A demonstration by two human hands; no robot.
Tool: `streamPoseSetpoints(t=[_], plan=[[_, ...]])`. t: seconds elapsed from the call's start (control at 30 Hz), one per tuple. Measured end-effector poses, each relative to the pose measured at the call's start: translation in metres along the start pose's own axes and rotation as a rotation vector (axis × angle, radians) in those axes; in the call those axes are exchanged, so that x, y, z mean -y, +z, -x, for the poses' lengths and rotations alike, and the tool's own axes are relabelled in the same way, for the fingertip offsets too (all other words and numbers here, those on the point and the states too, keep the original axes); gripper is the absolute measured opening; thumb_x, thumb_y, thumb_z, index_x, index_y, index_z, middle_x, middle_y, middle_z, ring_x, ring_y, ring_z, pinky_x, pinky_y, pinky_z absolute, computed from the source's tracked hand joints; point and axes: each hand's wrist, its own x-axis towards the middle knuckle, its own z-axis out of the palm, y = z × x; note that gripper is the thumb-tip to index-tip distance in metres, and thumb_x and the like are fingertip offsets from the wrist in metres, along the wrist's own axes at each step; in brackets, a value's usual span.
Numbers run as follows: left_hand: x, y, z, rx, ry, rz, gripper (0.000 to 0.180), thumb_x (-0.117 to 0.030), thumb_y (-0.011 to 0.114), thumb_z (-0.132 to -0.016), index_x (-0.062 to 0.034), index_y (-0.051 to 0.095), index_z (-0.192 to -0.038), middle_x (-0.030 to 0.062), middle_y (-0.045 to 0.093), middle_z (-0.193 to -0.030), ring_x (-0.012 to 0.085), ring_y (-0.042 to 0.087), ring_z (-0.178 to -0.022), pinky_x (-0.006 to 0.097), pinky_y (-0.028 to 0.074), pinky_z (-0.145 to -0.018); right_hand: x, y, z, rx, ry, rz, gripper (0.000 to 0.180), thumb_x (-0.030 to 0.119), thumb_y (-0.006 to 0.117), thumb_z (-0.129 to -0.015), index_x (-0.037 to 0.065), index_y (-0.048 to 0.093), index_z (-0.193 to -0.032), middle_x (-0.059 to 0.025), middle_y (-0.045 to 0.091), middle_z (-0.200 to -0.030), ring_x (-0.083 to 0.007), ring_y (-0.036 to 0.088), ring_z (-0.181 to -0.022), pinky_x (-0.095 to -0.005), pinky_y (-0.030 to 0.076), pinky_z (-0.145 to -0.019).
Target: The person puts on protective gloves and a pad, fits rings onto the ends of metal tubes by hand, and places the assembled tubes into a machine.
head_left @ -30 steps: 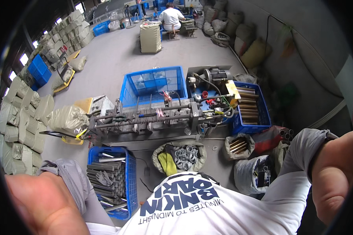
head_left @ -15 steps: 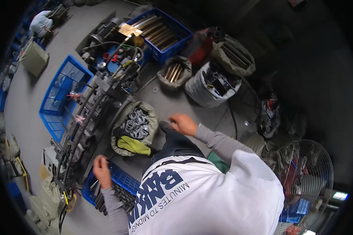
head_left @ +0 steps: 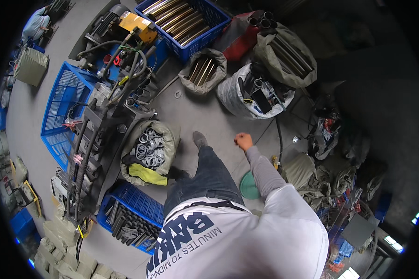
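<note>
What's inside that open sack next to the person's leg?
The sack holds a heap of short grey metal rings, with a yellow cloth lying over its lower edge. Whatever lies beneath the top layer of rings and under the cloth is covered.

The left hand is hidden behind the torso and white shirt (head_left: pixel 246 237). The right hand (head_left: pixel 242 140) is curled into a fist, so whether anything is held cannot be told. The black-tube crate (head_left: pixel 125 218) is partly covered by the shirt. The distant seated person (head_left: pixel 36 25) is cut by the dark rim.
</note>
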Motion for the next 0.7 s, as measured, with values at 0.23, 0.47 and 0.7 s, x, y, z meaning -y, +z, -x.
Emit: streamPoseSetpoints(t=[0.23,0.47,0.7], plan=[[-0.079,0.036,0.049,-0.081,-0.108,0.260,0.063,-0.053,0.073,-0.085,-0.0032,0.071,-0.124,0.0266,0.075,-0.113,0.0456,0.071,-0.106,0.055,0.055,-0.087,0.061,-0.026,-0.122,-0.031,-0.078,-0.012,0.025,0.015,0.076,-0.087,0.002,0.075,-0.108,-0.0064,0.073,-0.078,-0.0145,0.067,-0.065,-0.0296,0.054,-0.059],[-0.199,0.195,0.100,-0.408,-0.286,0.703,0.066,-0.054,0.073,-0.084,-0.0033,0.071,-0.126,0.0270,0.074,-0.114,0.0467,0.071,-0.108,0.056,0.054,-0.088,0.109,0.044,-0.112,0.216,0.051,-0.041,0.014,0.015,0.063,-0.095,0.008,0.072,-0.103,-0.0053,0.076,-0.086,-0.0170,0.073,-0.070,-0.0284,0.050,-0.054],[-0.169,0.202,0.047,-0.407,-0.582,0.928,0.047,-0.045,0.071,-0.087,-0.0013,0.077,-0.104,0.0259,0.076,-0.100,0.0422,0.074,-0.094,0.049,0.057,-0.078,0.169,0.144,-0.005,0.686,0.013,0.317,0.015,0.012,0.059,-0.099,0.009,0.071,-0.108,-0.0038,0.076,-0.090,-0.0134,0.072,-0.072,-0.0256,0.050,-0.059]])
